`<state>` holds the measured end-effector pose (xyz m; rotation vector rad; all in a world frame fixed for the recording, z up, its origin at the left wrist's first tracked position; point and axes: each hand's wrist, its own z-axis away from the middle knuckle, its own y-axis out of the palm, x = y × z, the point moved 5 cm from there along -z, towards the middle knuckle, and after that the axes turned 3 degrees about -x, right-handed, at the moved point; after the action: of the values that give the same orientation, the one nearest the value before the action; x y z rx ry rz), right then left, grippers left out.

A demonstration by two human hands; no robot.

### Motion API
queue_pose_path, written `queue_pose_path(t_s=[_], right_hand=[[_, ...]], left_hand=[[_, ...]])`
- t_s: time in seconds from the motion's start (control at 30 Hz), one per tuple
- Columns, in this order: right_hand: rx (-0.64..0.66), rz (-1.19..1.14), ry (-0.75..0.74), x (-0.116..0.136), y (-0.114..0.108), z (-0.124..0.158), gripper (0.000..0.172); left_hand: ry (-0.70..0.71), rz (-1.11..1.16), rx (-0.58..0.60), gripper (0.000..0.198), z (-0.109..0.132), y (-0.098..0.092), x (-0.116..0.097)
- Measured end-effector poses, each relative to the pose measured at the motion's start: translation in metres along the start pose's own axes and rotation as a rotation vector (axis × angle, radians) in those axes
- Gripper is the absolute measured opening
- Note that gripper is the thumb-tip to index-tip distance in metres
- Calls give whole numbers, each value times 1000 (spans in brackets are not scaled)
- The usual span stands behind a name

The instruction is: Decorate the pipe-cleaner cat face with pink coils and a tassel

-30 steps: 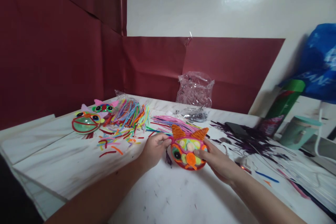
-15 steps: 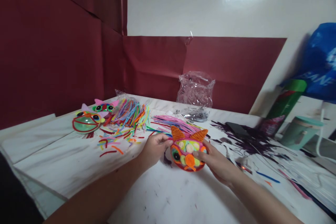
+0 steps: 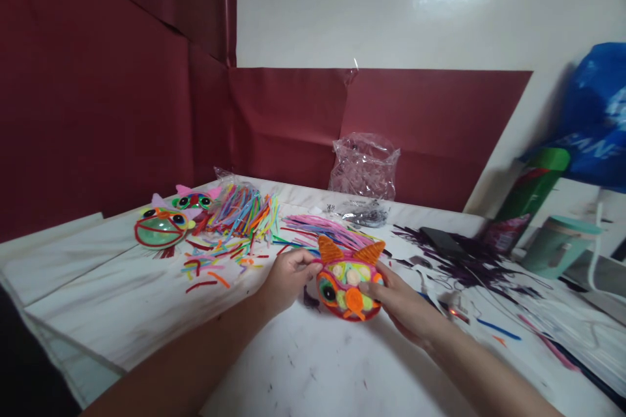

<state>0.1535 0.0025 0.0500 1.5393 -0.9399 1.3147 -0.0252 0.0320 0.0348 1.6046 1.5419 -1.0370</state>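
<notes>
**Currently: bright animal face held two-handed above table**

Okay, clock centred on the orange-eared animal face [image 3: 353, 287], which sits mid-view, front tilted up toward the wearer. Left hand [image 3: 286, 279]: thumb and fingertips pinch its ten o'clock edge; too small to tell if a strand is caught there too. Right hand [image 3: 403, 300]: grips the three o'clock side, thumb over the front, hiding one eye; fingers behind not visible.

Handling, my guess: light, stiffish shell, fuzzy trim, not slippery. Best hold is the outer rim at three and nine; ears and stuck-on bits probably bend or pop off if squeezed.

Around it: pink strands [image 3: 330, 228] at eleven, close behind the ears, most likely to snag. Clear plastic bag [image 3: 364, 169] at twelve. Multicoloured stems [image 3: 244, 212] at ten, two other animal faces [image 3: 159, 232] between nine and ten. Phone [image 3: 440, 241] at two, dark strips [image 3: 472, 272] near three, mug [image 3: 557, 251] beyond. Right forearm blocks some of the four o'clock area.
</notes>
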Motion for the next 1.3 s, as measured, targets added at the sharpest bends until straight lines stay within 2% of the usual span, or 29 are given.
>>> queue_pose_path(t_s=[0.2, 0.57, 0.93, 1.07, 1.17, 1.3], right_hand=[[46, -51, 7, 0, 2, 0, 46], [16, -41, 27, -7, -2, -3, 47], [14, -19, 19, -9, -3, -5, 60], [12, -54, 30, -9, -4, -4, 52], [16, -84, 21, -7, -6, -4, 41], [-3, -76, 3, -5, -10, -5, 39]], left_hand=[[-32, 84, 13, 23, 1, 2, -8], [-79, 108, 45, 29, -1, 1, -9], [-146, 163, 52, 29, 1, 4, -6], [-121, 178, 56, 38, 2, 1, -9], [-82, 174, 49, 35, 1, -2, -8], [-72, 225, 94, 33, 1, 2, -9]])
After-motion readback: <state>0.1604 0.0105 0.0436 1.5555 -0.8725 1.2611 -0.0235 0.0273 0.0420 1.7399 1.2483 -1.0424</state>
